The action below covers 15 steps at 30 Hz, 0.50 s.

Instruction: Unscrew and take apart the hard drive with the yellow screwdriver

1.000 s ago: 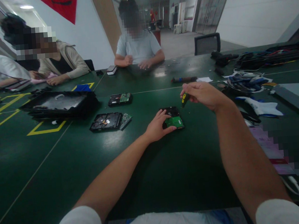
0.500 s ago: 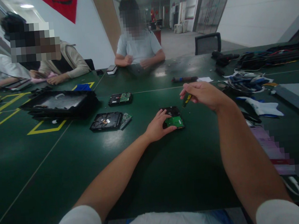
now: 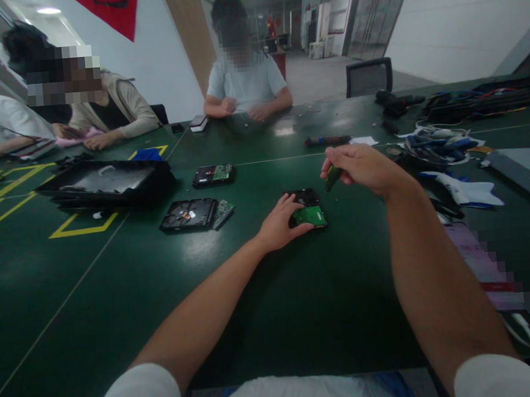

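A black hard drive with a green circuit board on top lies on the dark green table. My left hand rests on the drive's left side, fingers touching the board. My right hand hovers just right of and above the drive, closed around a small yellow-and-black screwdriver whose tip points down toward the drive's far right corner.
Two more drives lie to the left, beside a black tray. Cables, cloths and tools crowd the right side. Other people sit across the table and at far left.
My right hand has shifted slightly, tilting the screwdriver; it stays just above the drive's right corner. My left hand has not moved.
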### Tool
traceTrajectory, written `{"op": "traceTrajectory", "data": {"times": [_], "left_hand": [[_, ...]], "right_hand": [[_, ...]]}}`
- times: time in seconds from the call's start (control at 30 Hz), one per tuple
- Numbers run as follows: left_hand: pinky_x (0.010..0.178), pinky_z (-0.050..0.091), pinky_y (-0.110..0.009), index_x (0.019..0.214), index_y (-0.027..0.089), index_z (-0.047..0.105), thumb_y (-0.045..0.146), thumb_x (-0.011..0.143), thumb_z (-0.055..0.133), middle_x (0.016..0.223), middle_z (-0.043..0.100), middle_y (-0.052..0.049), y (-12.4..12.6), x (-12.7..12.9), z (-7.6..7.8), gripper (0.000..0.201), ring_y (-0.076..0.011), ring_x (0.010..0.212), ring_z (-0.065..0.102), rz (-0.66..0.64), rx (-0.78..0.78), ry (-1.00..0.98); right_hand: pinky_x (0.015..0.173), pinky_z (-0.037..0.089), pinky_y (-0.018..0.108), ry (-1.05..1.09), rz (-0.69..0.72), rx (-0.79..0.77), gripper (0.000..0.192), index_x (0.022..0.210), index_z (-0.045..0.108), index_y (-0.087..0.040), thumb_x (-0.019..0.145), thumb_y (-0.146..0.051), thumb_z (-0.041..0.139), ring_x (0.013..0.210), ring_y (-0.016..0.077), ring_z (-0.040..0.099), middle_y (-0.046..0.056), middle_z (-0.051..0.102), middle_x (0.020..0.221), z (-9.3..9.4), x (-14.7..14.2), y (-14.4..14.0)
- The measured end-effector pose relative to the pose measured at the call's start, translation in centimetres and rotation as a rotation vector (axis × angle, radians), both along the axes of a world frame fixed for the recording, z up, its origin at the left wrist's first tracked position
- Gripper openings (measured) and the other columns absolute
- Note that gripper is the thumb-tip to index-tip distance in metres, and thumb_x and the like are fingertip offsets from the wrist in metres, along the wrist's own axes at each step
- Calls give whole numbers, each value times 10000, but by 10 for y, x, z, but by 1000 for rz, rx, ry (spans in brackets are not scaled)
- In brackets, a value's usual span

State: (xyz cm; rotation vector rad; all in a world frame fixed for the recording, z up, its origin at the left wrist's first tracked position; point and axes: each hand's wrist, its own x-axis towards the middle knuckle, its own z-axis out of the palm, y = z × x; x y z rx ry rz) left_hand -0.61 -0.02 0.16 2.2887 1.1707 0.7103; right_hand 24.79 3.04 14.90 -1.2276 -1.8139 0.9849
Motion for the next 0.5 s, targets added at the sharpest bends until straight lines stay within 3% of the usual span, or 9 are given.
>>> {"op": "traceTrajectory", "data": {"times": [0.17, 0.4, 0.5], "left_hand": [[1349, 316, -602, 1472, 216, 630, 657, 943, 734, 1774, 387, -180, 1, 0, -1, 697, -355, 1717, 191, 4, -2, 2], [1349, 315, -604, 1474, 215, 627, 646, 937, 747, 1777, 382, -178, 0, 0, 1, 699, -356, 1716, 192, 0, -11, 9], [1350, 314, -605, 1465, 216, 631, 645, 939, 747, 1770, 394, -180, 0, 1, 1, 688, -354, 1714, 203, 4, 0, 2]], "right_hand": [[453, 403, 282, 65, 26, -72, 522, 905, 775, -210, 1034, -695, 633, 561, 134, 595, 103, 804, 929, -4, 1, 2], [511, 422, 277, -13, -40, 30, 505, 839, 779, -198, 1073, -618, 625, 584, 122, 573, 96, 804, 907, -3, 0, 4], [466, 388, 273, -1, -46, 24, 495, 847, 753, -193, 1075, -614, 626, 551, 114, 569, 105, 812, 933, -4, -1, 5]]}}
